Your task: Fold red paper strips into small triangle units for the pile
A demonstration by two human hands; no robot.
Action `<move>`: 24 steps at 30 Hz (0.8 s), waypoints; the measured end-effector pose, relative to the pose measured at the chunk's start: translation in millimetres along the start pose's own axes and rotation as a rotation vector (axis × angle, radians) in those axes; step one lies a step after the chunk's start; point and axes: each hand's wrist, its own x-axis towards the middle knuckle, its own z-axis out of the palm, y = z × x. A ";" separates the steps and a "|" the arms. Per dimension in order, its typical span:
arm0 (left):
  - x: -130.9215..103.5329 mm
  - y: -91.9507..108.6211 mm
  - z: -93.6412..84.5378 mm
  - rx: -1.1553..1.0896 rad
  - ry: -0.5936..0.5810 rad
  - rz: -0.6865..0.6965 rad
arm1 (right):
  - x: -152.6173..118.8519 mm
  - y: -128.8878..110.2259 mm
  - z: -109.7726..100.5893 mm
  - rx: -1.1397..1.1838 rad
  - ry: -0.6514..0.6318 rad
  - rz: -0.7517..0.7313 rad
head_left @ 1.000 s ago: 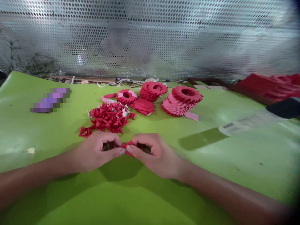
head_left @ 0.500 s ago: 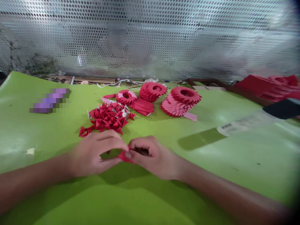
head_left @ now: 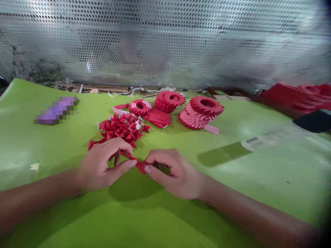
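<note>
A small folded piece of red paper [head_left: 141,166] is held between my two hands, above the near part of the green table. My left hand [head_left: 104,168] pinches its left end between thumb and fingers. On the other end, the thumb and forefinger of my right hand [head_left: 173,172] are closed. Just beyond my left hand lies a heap of folded red paper triangles [head_left: 121,127], a few showing white. Behind the heap are a small red and pink paper ring [head_left: 140,107] and a stack of flat red paper [head_left: 158,117].
A red ring stack [head_left: 170,101] and a pink ring stack with a red top [head_left: 199,113] stand farther back. At right lies a clear cylindrical container with a dark end [head_left: 312,121], near piled red paper [head_left: 297,98]. A blurred purple object [head_left: 57,110] is at left.
My left fingers have shifted their hold on the red paper, and the left thumb now lies along its edge. My right hand keeps its pinch. The view has shifted slightly.
</note>
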 end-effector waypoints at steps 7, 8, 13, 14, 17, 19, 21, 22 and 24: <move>0.2 -4.3 4.6 0.081 -0.254 0.056 | -2.1 -0.7 0.1 0.196 -0.038 0.031; -0.7 -4.8 5.4 0.084 -0.231 0.076 | -2.2 0.0 -0.3 0.278 -0.049 0.059; -3.0 -5.8 6.0 0.060 -0.089 0.079 | -0.5 2.0 -0.9 0.555 -0.025 0.143; -3.0 -6.0 5.9 0.058 -0.077 0.080 | 0.0 1.7 -0.4 0.553 -0.027 0.154; -2.7 -6.2 6.0 0.056 -0.083 0.097 | 0.8 0.3 1.8 0.512 -0.042 0.177; -2.5 -5.9 6.3 0.063 -0.099 0.107 | 0.8 -0.3 2.7 0.494 -0.037 0.181; -2.3 -5.1 6.5 0.072 -0.115 0.113 | 0.8 -0.1 2.8 0.489 -0.031 0.186; -2.1 -4.7 6.6 0.076 -0.116 0.119 | 0.9 0.1 2.7 0.488 -0.031 0.193; -2.0 -3.8 6.8 0.091 -0.112 0.134 | 1.2 0.4 2.4 0.481 -0.043 0.203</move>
